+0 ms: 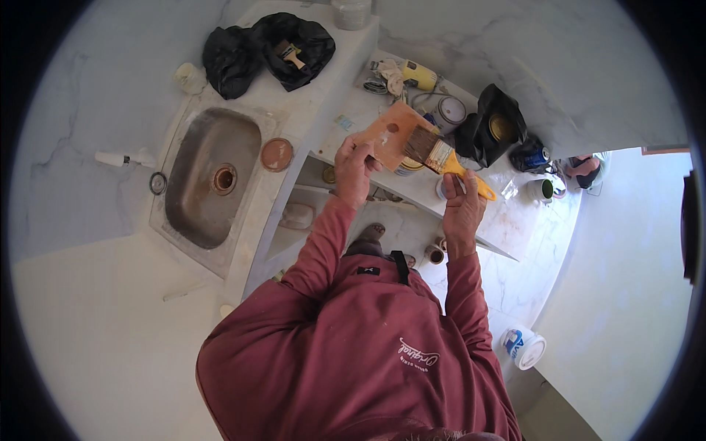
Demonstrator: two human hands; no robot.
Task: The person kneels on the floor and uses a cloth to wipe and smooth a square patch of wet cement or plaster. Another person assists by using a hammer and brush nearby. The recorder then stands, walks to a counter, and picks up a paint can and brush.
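My left hand [354, 170] is closed on the near left edge of a flat, orange-brown square piece [384, 140], with a dark round spot and a few pale smears. I cannot tell if it is wood or tile. In my right hand [463, 209] is a wide paintbrush [442, 156] with a yellow handle and dark brown bristles. The fingers pinch it by the handle. Its bristles lie over the right part of the flat piece; whether they touch it I cannot tell. Behind them, a can with a yellow band [409, 168] is partly hidden on the counter.
A steel sink [193, 178] is at left, with a round reddish-brown lid [277, 155] beside it. Black bags [298, 37] hold another brush [291, 56]. Paint cans [450, 111] and a black-bagged tin [502, 129] crowd the back counter. A white bucket [523, 348] stands lower right.
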